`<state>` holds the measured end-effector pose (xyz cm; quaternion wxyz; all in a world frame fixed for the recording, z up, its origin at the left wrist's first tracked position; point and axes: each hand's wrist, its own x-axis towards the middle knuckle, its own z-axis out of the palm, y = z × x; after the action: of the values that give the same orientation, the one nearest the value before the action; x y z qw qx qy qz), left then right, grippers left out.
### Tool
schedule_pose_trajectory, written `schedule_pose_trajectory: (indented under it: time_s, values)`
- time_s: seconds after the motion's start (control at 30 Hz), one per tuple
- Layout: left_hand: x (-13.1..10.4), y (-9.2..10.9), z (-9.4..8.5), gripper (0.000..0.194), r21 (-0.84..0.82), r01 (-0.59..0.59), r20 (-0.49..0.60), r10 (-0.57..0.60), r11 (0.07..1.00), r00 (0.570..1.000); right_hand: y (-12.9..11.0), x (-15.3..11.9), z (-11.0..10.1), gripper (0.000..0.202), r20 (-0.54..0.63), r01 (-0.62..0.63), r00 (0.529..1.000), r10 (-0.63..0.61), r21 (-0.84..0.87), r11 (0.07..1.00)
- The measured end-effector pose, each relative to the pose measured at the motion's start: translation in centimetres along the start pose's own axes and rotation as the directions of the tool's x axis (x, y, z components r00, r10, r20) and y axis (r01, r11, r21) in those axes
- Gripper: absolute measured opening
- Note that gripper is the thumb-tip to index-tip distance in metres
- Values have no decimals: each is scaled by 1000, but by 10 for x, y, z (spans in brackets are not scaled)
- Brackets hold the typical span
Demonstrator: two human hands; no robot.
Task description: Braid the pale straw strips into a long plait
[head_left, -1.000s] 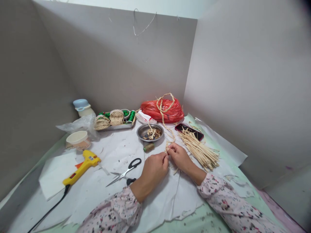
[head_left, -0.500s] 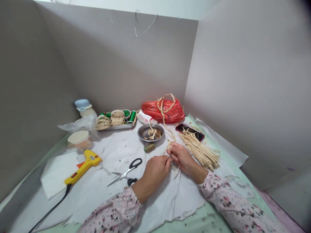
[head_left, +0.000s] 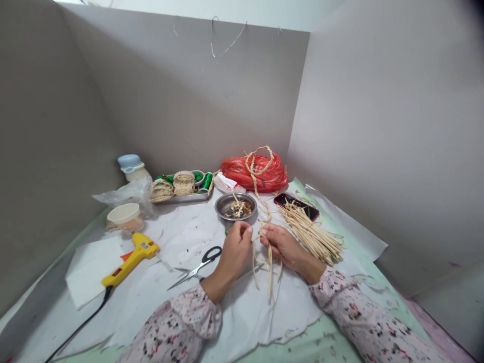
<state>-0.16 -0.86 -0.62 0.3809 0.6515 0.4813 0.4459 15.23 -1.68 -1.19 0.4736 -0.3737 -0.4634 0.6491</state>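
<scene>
My right hand (head_left: 282, 245) is closed around the lower end of a plaited straw braid (head_left: 263, 204). From its fingers several loose straw strands (head_left: 269, 272) hang down over the white paper. Just left of the braid, my left hand (head_left: 236, 249) has its fingers curled, with thumb and fingertips together beside one strand; whether a strand is pinched there is hidden. Beyond the hands, the braid runs up and loops over a red plastic bag (head_left: 242, 169). Right of my right hand lies a bundle of dry straw (head_left: 313, 234), its tips over a phone (head_left: 295, 205).
Scissors (head_left: 200, 267) lie left of my left forearm. A yellow glue gun (head_left: 130, 259) with a black cord is further left. Behind stand a metal bowl (head_left: 223, 214) of scraps, a tray (head_left: 185, 198) with woven pieces and green thread, a cup (head_left: 123, 214) and a blue-lidded bottle (head_left: 130, 164).
My left hand has moved left and up, apart from the right hand, and now partly hides the thread spool. The loose strands hang in plain view below my right hand, which stays nearly in place.
</scene>
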Motion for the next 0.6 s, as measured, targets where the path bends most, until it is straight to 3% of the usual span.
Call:
schedule_pose_trajectory:
  time_s: [0.13,0.27,0.4,0.6]
  values:
    - [1,-8,11,22,-333,258,269,-171,907,948,3,1,2,26,39,18,999,-19,22,1000]
    - [1,-5,11,22,-476,373,372,-202,797,906,8,3,0,26,68,13,998,-18,65,998]
    - [3,-1,5,23,-481,421,391,-241,769,888,13,4,-7,24,17,1,1000,0,-43,999]
    - [4,2,-1,34,-332,460,454,-288,824,843,16,6,-12,26,20,48,999,-45,-142,989]
